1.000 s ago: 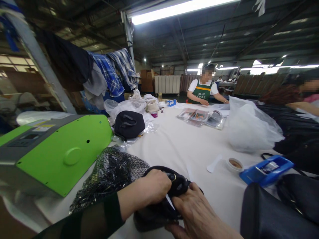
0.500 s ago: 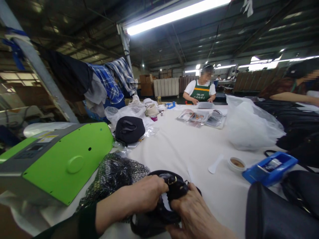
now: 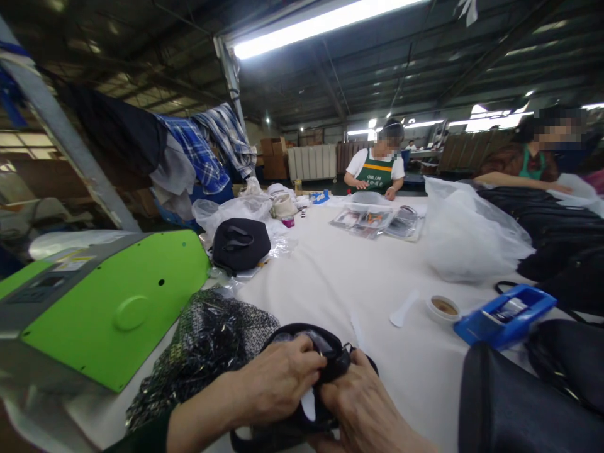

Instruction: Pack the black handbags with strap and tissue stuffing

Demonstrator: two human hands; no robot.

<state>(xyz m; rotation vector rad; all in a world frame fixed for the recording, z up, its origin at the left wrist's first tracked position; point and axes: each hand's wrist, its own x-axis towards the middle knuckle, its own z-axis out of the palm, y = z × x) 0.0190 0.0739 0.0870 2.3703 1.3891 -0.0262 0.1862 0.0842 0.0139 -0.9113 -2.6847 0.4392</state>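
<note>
- Your left hand (image 3: 278,380) is curled shut over the near-left top of the small black bag (image 3: 309,377), with its fingertips (image 3: 317,363) pinching the bag's upper edge.
- Your right hand (image 3: 365,409) closes on the same bag from the right; its thumb presses in against the bag just across from your left fingertips, so the two hands nearly touch.
- The bag sits directly between your hands, at the near edge of the white table (image 3: 340,283), low in your view. Neither hand is nearer: both are on it.
- A small white tag or slip (image 3: 309,404) shows in the gap between your hands, below your left fingertips; you cannot tell from here what it is fixed to.
- The bag's long axis runs roughly left to right, from one hand to the other.
- Just left of your left wrist lies a shiny dark mesh fabric (image 3: 207,346), touching the bag's far-left side.
- Farther left stands the green machine (image 3: 113,308).
- Beyond your right hand, well apart, are a white spatula (image 3: 402,310), a small open tin (image 3: 443,307) and a blue tray (image 3: 504,314).
</note>
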